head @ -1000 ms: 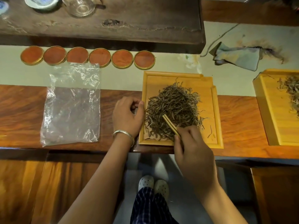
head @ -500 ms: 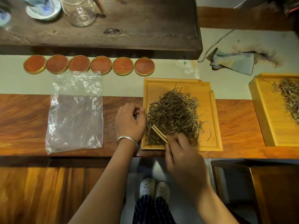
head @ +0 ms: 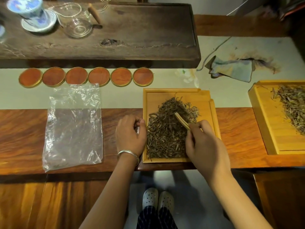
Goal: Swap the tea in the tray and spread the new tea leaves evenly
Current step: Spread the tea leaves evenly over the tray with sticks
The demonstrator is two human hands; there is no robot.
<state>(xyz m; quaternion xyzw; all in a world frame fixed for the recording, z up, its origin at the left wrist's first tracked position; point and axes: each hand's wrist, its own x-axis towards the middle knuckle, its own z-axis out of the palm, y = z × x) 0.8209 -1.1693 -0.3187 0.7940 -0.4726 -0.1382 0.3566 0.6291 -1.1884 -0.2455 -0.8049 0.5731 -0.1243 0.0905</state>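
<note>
Tea leaves point(head: 166, 131) sit heaped in our bamboo tray point(head: 204, 103), not yet level. Our right hand point(head: 203, 146) pinches a bamboo spreader point(head: 181, 120), tip in the pile to rake it outward; our left hand point(head: 130, 136), fingers curled, braces the tray's edge.

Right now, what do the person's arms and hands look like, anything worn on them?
Both forearms are bare, with no sleeves in view. The left hand has a plain silver bangle around its wrist. The right hand and its wrist carry nothing visible: no glove, no watch, no ring.
</note>
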